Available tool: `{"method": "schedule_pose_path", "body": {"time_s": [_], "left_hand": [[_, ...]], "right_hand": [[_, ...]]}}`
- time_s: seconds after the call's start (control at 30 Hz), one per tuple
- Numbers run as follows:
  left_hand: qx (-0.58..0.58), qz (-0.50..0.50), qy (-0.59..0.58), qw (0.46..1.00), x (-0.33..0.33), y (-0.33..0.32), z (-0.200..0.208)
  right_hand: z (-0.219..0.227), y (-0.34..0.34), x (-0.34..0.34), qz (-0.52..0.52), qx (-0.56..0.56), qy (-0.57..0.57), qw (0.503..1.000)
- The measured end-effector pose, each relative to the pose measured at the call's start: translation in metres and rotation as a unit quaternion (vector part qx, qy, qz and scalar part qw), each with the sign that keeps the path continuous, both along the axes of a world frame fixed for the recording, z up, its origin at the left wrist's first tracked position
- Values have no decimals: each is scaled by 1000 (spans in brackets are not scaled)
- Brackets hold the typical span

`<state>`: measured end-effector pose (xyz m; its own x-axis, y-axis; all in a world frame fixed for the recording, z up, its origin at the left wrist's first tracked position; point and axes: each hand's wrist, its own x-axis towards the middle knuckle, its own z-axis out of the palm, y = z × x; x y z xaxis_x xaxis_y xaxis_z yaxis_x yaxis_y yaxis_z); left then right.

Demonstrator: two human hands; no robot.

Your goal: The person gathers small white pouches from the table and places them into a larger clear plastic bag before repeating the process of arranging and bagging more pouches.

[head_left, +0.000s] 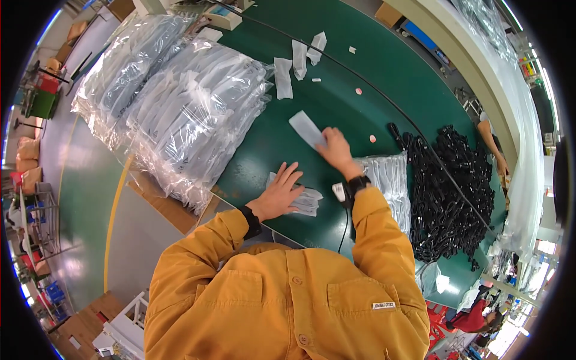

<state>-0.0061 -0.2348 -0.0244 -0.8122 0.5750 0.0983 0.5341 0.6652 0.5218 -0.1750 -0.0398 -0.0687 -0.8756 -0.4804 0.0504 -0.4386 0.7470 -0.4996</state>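
Observation:
My left hand (pixel 279 195) lies with its fingers spread on a small stack of translucent plastic pouches (pixel 308 203) near the table's front edge. A pale, flat pouch (pixel 305 128) is gripped at its near right end by my right hand (pixel 335 149), farther from me and to the right. Whether anything is inside that pouch, I cannot tell. Just below my right wrist, a small white block or tag (pixel 339 191) with a dark cord rests on the table. Beside my right forearm lies a neat row of similar pouches (pixel 387 180).
Large clear bags packed with pouches (pixel 192 102) fill the table's left side. On the right is a heap of black coiled cables (pixel 456 192). Loose pouches (pixel 283 78) lie at the back. A long black cord (pixel 366 84) crosses above the green table (pixel 336 102). Another person's arm (pixel 489 138) shows far right.

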Motion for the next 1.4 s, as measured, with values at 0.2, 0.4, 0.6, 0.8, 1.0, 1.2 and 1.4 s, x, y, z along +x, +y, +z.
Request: {"method": "schedule_pose_path", "body": {"time_s": [0.2, 0.4, 0.6, 0.8, 1.0, 1.2, 1.4], "left_hand": [[-10, 45, 23, 999, -7, -7, 11], [40, 53, 13, 998, -7, -7, 4], [47, 53, 8, 997, -1, -6, -9], [18, 45, 10, 999, 11, -3, -31], [-48, 22, 26, 998, 5, 0, -28], [-81, 34, 46, 995, 7, 3, -22], [-101, 41, 67, 992, 14, 4, -24]], "right_hand": [[23, 3, 65, 186, 19, -32, 982], [22, -33, 56, 165, 50, -2, 985], [8, -32, 31, 19, -156, -173, 972], [40, -19, 37, -49, -479, -358, 800], [51, -16, 17, -21, -495, -288, 819], [68, -28, 16, 8, -390, -264, 882], [66, -50, 21, -27, -259, -191, 947]]}}
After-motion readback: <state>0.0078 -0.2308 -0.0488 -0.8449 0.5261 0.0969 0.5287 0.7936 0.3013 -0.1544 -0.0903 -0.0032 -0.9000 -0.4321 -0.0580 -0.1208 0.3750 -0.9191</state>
